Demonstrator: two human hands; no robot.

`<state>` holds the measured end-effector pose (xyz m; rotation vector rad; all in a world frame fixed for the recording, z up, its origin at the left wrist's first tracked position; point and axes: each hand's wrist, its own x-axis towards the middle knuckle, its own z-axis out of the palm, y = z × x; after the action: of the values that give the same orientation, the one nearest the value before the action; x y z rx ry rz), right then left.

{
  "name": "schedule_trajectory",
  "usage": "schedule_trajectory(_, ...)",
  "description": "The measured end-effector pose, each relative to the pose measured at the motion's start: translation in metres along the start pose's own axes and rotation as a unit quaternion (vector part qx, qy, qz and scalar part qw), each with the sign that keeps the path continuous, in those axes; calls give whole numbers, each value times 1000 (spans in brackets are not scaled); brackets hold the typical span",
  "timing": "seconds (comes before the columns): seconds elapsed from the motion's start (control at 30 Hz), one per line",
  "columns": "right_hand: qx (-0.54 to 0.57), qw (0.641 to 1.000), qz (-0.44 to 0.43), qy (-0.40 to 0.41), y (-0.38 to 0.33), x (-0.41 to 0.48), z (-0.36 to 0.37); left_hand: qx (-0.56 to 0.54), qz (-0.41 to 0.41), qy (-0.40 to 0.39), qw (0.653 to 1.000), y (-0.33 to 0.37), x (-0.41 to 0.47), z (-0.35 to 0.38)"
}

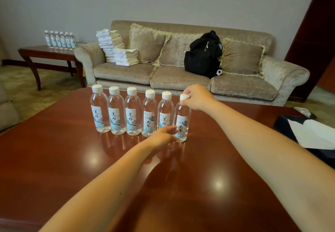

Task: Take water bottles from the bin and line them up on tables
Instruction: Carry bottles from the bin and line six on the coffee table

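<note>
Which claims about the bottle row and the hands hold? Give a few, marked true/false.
1. The near table holds six bottles upright in a row. True.
2. The right hand pinches the cap of the rightmost bottle. True.
3. The left hand lies flat on the near table. False: its fingers reach the rightmost bottle's lower part.
4. The side table holds no bottles. False: a far row of bottles stands on it.
5. A black backpack sits on the sofa. True.
</note>
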<state>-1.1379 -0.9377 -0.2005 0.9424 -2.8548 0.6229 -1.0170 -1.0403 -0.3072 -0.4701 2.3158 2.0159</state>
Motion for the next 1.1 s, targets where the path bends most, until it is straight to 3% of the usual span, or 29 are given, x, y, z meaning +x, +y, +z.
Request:
schedule_trajectory(0.5, 49, 999, 3, 2, 7, -11, 5, 29, 2, 10, 1000, 1, -6, 4)
schedule_trajectory(0.67, 104, 994, 42, 13, 26, -37, 20, 94, 30, 22, 995, -4, -14, -2)
schedule_trajectory(0.87, 26, 998, 45, -22, 53, -109, 70, 119, 68, 43, 990, -29, -19, -1)
schedule_trajectory(1.1, -39, 994, 11, -97, 75, -140, 107, 325, 133, 57, 935, -54, -36, 7)
